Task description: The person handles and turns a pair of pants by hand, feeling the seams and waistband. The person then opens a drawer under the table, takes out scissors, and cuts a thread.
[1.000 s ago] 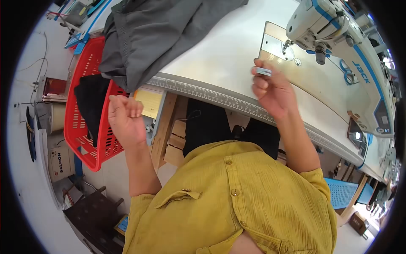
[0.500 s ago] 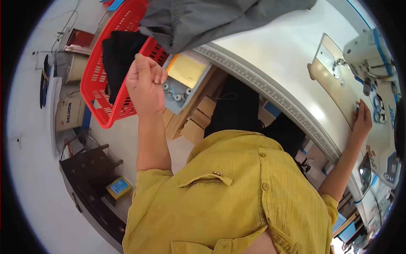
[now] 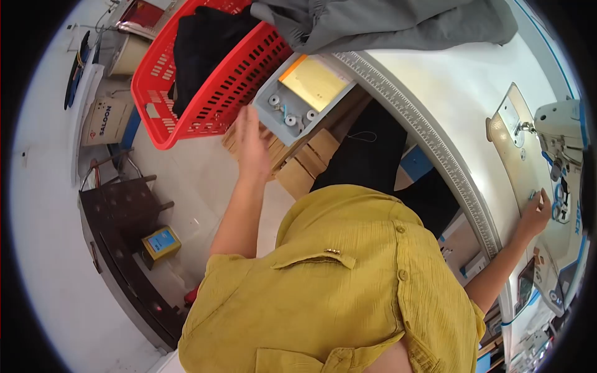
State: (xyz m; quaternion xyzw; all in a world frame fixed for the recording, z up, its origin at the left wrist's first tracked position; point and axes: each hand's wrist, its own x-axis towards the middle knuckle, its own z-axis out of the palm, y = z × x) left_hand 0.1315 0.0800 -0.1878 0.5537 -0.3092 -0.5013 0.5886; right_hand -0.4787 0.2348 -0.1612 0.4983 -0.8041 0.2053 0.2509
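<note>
My left hand (image 3: 252, 146), a little smeared, is held edge-on with its fingers stretched out and nothing seen in them. It is beside the near corner of a grey drawer (image 3: 287, 135), below the red basket (image 3: 239, 81). Inside the drawer lie several metal bobbins (image 3: 290, 120) and a yellow packet (image 3: 316, 84). On the right, my right hand (image 3: 535, 217) is by the sewing machine (image 3: 563, 124), its fingers pinched at a small bluish thing (image 3: 532, 194) too small to name. A needle plate (image 3: 511, 118) shows beyond that hand.
Grey cloth (image 3: 398, 25) lies across the far end of the white tabletop (image 3: 429, 81), which has a ruler (image 3: 429, 133) along its edge. Black cloth (image 3: 211, 46) fills part of the basket. A cardboard box (image 3: 109, 121) and a dark stool (image 3: 118, 202) stand at the left.
My left hand has come down and right, away from the basket's side, its curled fingers now straightened. My right hand remains by the machine. The whole view has shifted.
</note>
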